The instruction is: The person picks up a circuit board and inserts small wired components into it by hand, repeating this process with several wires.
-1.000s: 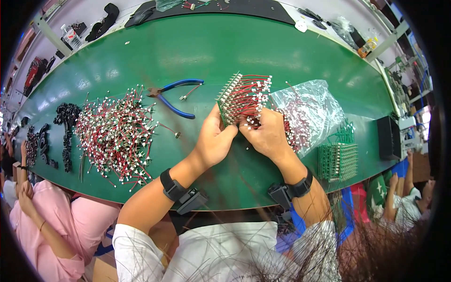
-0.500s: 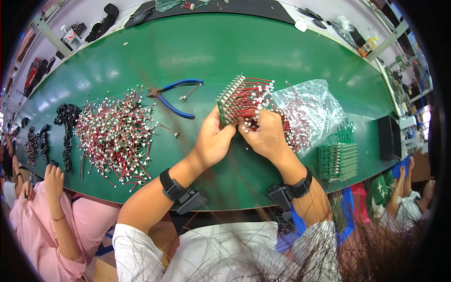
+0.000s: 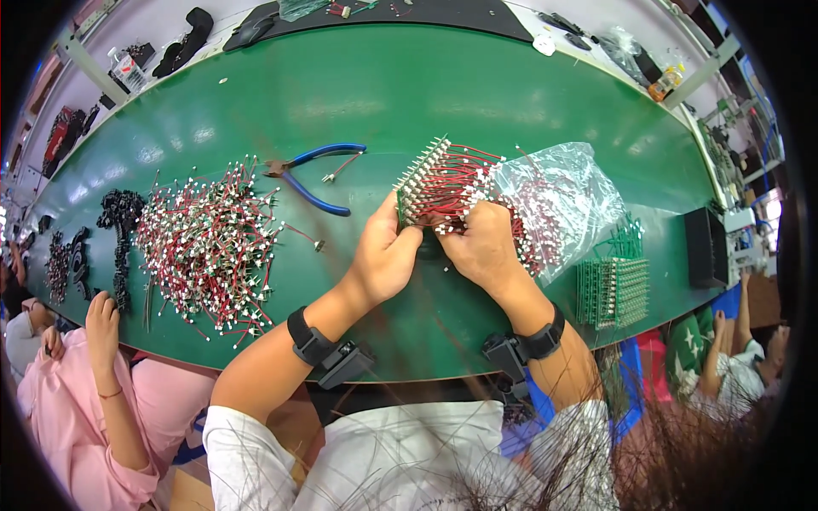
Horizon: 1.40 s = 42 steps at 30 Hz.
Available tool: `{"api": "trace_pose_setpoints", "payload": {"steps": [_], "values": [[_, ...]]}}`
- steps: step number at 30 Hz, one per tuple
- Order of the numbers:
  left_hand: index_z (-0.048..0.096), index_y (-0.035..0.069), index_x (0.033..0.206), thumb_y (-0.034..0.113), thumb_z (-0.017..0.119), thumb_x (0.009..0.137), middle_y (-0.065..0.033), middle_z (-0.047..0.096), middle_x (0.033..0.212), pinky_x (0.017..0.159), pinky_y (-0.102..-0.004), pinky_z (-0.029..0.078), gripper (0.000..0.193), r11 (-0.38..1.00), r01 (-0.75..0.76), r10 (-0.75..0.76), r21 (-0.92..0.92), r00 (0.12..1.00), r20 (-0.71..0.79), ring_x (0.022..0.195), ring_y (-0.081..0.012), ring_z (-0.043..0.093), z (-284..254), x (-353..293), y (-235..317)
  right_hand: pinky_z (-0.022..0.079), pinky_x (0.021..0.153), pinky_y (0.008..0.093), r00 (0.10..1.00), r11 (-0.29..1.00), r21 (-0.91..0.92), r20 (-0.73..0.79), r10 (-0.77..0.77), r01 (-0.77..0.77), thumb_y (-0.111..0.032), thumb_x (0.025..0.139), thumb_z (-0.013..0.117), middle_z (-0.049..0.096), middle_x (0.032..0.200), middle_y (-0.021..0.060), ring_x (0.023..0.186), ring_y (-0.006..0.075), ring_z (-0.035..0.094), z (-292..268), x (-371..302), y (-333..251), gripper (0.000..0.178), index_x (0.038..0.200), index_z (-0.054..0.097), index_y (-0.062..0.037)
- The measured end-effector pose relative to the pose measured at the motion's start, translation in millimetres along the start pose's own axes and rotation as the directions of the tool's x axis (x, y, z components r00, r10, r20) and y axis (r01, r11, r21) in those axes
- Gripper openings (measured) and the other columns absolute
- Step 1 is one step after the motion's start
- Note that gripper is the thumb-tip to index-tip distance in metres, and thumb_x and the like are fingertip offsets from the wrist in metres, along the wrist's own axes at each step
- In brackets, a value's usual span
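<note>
A green circuit board panel (image 3: 400,207) stands tilted in front of me, lined with rows of white connectors and red wires (image 3: 456,180) that fan out to the right. Its lower left edge is gripped by my left hand (image 3: 383,255), thumb along the near side. My right hand (image 3: 484,247) is closed beside the board's near end, below the wires. Whatever its fingertips pinch is hidden. Just beyond that hand, a clear plastic bag (image 3: 579,183) spills more red wires with white plugs.
Left of my hands lies a big heap of wired connectors (image 3: 209,255), with blue-handled cutters (image 3: 315,183) behind it. Stacked green boards (image 3: 613,294) and a black box (image 3: 705,249) stand at the right. A person in pink (image 3: 94,400) sits at my left.
My right hand has drawn slightly apart from my left at the fingertips. The board and its wires have shifted a little, with the wires spreading more to the right.
</note>
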<state>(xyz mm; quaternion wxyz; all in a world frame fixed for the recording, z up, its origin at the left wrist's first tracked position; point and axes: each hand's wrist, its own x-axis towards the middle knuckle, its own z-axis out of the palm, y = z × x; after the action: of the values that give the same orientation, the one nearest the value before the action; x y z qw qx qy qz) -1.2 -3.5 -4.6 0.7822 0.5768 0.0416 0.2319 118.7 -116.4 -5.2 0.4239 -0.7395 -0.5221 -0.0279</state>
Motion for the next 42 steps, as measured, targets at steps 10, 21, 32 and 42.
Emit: {"api": "trace_pose_setpoints", "payload": {"steps": [10,21,32,42], "values": [[0.05,-0.004,0.13,-0.01,0.044,0.089,-0.0071,0.06,0.125,0.103,-0.0292,0.041,0.042,0.997,0.002,-0.009,-0.081,0.996,-0.091,0.114,-0.0136,0.056,-2.5,4.0,-5.1,0.053,0.062,0.0393,0.998,1.0,0.002,-0.058,-0.004,0.004,-0.005,0.082,0.069,0.069,0.08,0.0172,0.07,0.0357,0.068,0.8,4.3,-6.2,0.014,0.095,0.068,-0.0017],[0.045,0.003,0.132,-0.012,0.036,0.088,-0.0098,0.058,0.13,0.106,-0.0417,0.047,0.047,0.989,-0.024,-0.029,-0.145,0.935,-0.353,0.119,-0.021,0.059,-9.4,14.6,8.6,0.047,0.057,0.0333,0.98,0.968,0.158,0.067,0.188,-0.196,-0.007,0.085,0.063,0.057,0.065,0.011,0.057,0.0207,0.059,-20.2,7.7,-23.9,0.017,0.098,0.056,0.0012],[0.045,0.004,0.133,-0.011,0.037,0.088,-0.0091,0.058,0.129,0.105,-0.0417,0.046,0.048,0.99,-0.003,-0.048,-0.139,0.932,-0.358,0.118,-0.0213,0.059,-13.4,14.5,5.7,0.046,0.061,0.0353,0.997,0.977,0.212,0.069,0.024,-0.038,-0.006,0.092,0.056,0.06,0.075,0.0131,0.063,0.0241,0.059,-14.9,7.5,-15.3,0.011,0.1,0.055,0.0015],[0.044,0.005,0.134,-0.013,0.037,0.085,-0.0088,0.057,0.13,0.106,-0.0431,0.046,0.053,0.985,-0.025,-0.046,-0.169,0.916,-0.399,0.119,-0.0221,0.058,-13.2,15.4,6.6,0.046,0.061,0.0328,0.982,0.952,0.26,0.141,0.127,-0.161,-0.008,0.095,0.055,0.061,0.078,0.0118,0.064,0.02,0.059,-18.8,6.1,-21.7,0.011,0.103,0.057,-0.0001]]}}
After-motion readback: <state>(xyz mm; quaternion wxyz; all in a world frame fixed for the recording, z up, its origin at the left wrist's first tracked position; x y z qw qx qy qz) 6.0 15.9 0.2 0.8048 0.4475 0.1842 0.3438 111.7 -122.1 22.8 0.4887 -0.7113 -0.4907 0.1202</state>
